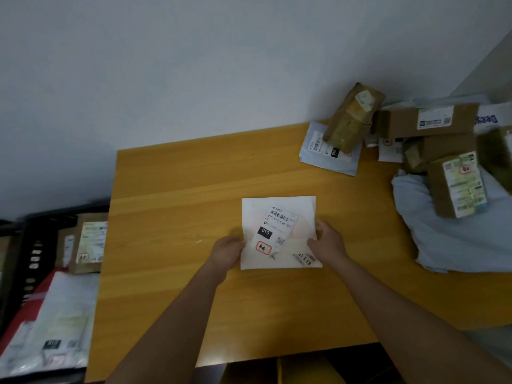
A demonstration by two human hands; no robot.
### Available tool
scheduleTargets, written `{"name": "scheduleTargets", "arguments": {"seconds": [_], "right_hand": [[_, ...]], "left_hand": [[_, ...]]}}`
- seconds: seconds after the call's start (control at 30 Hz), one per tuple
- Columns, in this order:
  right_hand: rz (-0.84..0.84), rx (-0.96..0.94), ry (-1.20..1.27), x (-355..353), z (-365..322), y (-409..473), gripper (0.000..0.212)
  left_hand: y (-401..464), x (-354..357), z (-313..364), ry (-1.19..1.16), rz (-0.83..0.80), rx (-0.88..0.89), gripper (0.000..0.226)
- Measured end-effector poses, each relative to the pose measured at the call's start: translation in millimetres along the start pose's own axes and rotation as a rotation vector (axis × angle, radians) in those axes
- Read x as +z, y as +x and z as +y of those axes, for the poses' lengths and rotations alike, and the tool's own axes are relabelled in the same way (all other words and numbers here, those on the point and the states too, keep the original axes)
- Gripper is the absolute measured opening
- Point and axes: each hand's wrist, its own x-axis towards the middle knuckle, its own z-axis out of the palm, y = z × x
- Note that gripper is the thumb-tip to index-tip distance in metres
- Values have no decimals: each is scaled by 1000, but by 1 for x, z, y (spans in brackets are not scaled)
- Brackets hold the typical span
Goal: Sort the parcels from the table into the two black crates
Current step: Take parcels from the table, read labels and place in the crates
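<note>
Got my left hand (pixel 225 253) and right hand (pixel 328 241) pinching opposite side edges of the flat white poly mailer (pixel 278 234), mid-way across the yellow wooden bench (pixel 171 217). Looks light, floppy and probably slick, so I'd keep the grip on both edges. Black plastic crate (pixel 16 273) sits off left, brown cardboard parcels (pixel 424 120) piled far right.

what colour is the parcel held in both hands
White parcel, with a printed label; the head view shows it best.

A plain pale grey wall (pixel 194 65) is seen behind the orange wood-grain counter (pixel 180 189), which is set against it. The lighting is dim and even.
</note>
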Motion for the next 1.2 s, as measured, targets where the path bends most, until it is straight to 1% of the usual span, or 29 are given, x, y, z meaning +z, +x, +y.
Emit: {"name": "scheduleTargets", "arguments": {"seconds": [0.1,0.13,0.23,0.33,0.4,0.43,0.5,0.63,0.73,0.83,0.97,1.03,1.1,1.2], "right_hand": [[19,13,59,4,-10,7,55],[11,10,75,6,-14,6,52],[-3,3,151,19,-30,3,33],[-27,-31,192,40,-47,-6,23],[-49,-57,208,55,-58,-14,13],[-55,-69,213,63,-63,-18,12],[-65,-90,199,77,-71,-29,16],[-64,-127,199,112,-84,-59,13],[-79,-113,178,151,-91,-93,17],[-148,-96,136,206,-101,-127,29],[-257,-154,17,287,-127,-177,46],[-323,-197,-21,321,-142,-199,49],[-388,-254,-75,350,-156,-219,49],[-496,-305,-182,376,-173,-239,55]], "left_hand": [[0,-9,-6,-54,67,10,19],[-1,-14,-9,-71,90,11,22],[-7,-35,-19,-137,134,7,24],[-15,-60,-29,-253,192,2,15],[-20,-79,-38,-342,237,-5,21],[-24,-88,-43,-376,254,-8,25],[-31,-108,-53,-423,267,-1,25],[-47,-150,-81,-440,244,48,15],[-62,-190,-112,-450,261,68,5],[-81,-243,-153,-489,326,53,5],[-105,-323,-211,-525,442,27,6],[-113,-358,-235,-540,523,17,4],[-119,-387,-256,-536,579,12,8],[-124,-410,-273,-543,586,9,21]]}}
